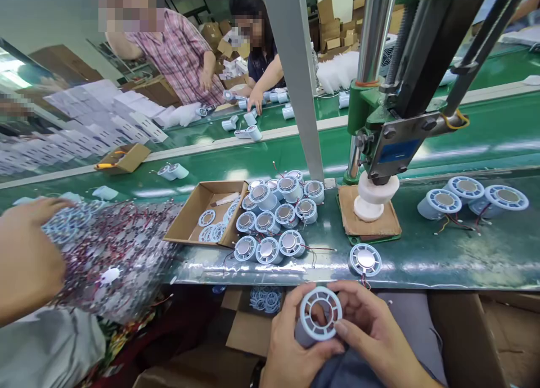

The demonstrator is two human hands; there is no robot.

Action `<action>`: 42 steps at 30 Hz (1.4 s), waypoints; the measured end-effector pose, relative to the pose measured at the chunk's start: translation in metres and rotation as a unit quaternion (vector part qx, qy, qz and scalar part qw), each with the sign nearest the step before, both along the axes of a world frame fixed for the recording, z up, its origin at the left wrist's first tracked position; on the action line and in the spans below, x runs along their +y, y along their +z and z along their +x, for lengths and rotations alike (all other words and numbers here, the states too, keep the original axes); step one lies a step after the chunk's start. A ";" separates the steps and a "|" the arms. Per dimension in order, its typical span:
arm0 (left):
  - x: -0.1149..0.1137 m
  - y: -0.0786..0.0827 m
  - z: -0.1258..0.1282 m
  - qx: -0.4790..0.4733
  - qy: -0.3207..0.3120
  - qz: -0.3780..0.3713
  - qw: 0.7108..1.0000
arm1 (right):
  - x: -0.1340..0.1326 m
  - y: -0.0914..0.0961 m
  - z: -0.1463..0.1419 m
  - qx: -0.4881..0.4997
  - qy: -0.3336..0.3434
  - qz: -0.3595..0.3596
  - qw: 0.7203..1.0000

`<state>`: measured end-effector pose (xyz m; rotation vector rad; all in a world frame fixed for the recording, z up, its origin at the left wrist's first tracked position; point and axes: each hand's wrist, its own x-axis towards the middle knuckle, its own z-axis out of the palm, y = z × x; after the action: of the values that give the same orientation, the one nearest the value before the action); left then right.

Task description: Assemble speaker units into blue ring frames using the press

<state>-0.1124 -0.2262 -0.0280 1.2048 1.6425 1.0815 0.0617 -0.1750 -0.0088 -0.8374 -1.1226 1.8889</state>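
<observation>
Low at the front of the bench, my left hand point(291, 337) is wrapped round a light blue cylindrical housing point(313, 333) whose spoked ring end faces up toward me. The ring's middle is open, with fingers showing through it. My right hand point(367, 326) grips the same housing from the right, thumb on the rim. Just beyond, a blue ring part with a silver disc point(365, 260) and thin wires lies near the bench edge. Several finished-looking blue cylinders with silver centres point(266, 222) are grouped behind to the left.
A cardboard box of blue rings point(206, 234) sits left of the cylinders. A green press point(375, 146) with a white round head stands over a cardboard pad point(348, 213). Three cylinders point(442, 201) stand right. At left, another person's arm point(29, 258) reaches over wired parts. People work across the conveyor.
</observation>
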 end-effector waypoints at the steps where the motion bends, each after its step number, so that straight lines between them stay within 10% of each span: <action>1: 0.000 0.001 0.000 -0.006 -0.002 -0.004 1.000 | -0.001 -0.001 0.000 0.001 0.006 -0.005 1.000; 23: 0.000 0.010 0.005 -0.017 0.041 0.057 0.997 | -0.004 -0.003 0.002 -0.012 -0.023 -0.012 1.000; 30: 0.021 0.031 -0.014 0.056 -0.138 0.149 0.978 | -0.004 -0.007 0.000 -0.038 -0.025 0.006 0.999; 42: 0.044 0.032 0.005 0.023 -0.032 -0.012 0.999 | -0.003 -0.015 -0.009 -0.074 -0.029 0.057 0.995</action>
<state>-0.1078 -0.1820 0.0036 1.2662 1.6360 1.0001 0.0529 -0.1776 -0.0239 -0.9468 -1.2704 1.7208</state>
